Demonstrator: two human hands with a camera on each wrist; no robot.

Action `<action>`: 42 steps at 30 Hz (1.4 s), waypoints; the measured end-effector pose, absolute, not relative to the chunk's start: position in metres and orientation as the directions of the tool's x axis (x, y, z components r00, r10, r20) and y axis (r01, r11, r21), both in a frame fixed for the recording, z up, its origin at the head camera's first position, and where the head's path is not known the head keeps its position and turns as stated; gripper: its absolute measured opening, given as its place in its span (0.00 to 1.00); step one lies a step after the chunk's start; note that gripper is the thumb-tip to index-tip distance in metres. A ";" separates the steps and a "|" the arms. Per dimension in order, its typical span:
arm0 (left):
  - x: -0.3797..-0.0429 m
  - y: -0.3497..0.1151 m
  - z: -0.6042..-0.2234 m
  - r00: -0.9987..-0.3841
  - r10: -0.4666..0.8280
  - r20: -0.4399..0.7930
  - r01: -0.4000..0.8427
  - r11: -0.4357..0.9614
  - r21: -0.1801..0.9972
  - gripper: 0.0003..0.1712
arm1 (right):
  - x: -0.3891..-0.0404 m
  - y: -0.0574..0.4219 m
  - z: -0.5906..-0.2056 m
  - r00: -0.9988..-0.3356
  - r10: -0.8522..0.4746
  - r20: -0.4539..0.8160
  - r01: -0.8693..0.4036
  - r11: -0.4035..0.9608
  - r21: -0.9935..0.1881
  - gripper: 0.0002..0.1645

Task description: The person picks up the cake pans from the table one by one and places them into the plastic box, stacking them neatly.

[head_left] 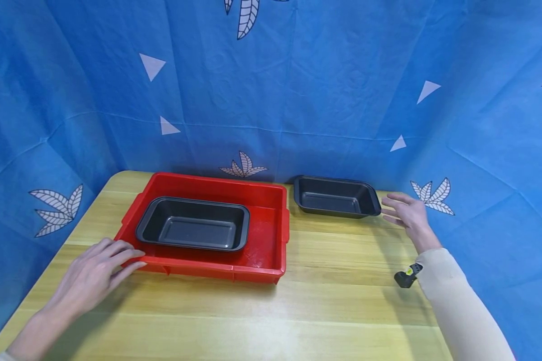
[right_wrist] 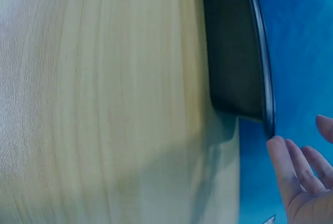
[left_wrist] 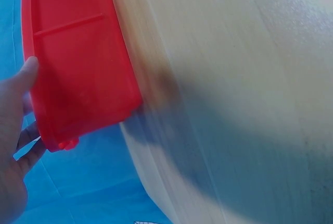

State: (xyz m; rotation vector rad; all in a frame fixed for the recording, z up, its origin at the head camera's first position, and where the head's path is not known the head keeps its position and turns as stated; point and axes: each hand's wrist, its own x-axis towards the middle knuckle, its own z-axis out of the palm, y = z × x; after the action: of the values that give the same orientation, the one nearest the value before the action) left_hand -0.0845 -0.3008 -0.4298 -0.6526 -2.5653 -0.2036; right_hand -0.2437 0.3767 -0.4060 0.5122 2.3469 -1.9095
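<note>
A red plastic tray stands on the left of the wooden table, with a dark loaf pan inside it, left of its middle. My left hand holds the tray's near left corner, thumb on the near rim and fingers round the corner, as the left wrist view also shows on the tray. A second dark loaf pan sits at the back edge, right of the tray. Beside its right end is my right hand, fingers extended. In the right wrist view, the fingertips are right at that pan's rim.
A blue cloth with white leaf and triangle prints hangs behind and beside the table. A small black device is on the right sleeve. The second pan stands close against the back cloth.
</note>
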 end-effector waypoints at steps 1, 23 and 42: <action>-0.084 -0.301 -0.430 -0.771 0.411 0.487 0.483 0.875 0.026 0.48 | -0.244 0.378 -0.408 -0.940 0.212 -0.268 0.305 0.164 -0.938 0.44; -0.084 -0.301 -0.428 -0.781 0.412 0.470 0.476 0.879 0.021 0.50 | -0.267 0.372 -0.436 -0.888 0.293 -0.355 0.409 0.148 -0.900 0.41; -0.083 -0.300 -0.426 -0.791 0.412 0.453 0.471 0.882 0.022 0.52 | -0.279 0.364 -0.441 -0.886 0.295 -0.358 0.397 0.086 -0.914 0.43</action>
State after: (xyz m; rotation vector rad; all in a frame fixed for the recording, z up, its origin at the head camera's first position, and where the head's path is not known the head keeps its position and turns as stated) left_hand -0.0831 -0.3002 -0.4259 -0.6457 -2.6055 -0.1848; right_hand -0.2792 0.3642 -0.4415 0.7205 2.2536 -1.9419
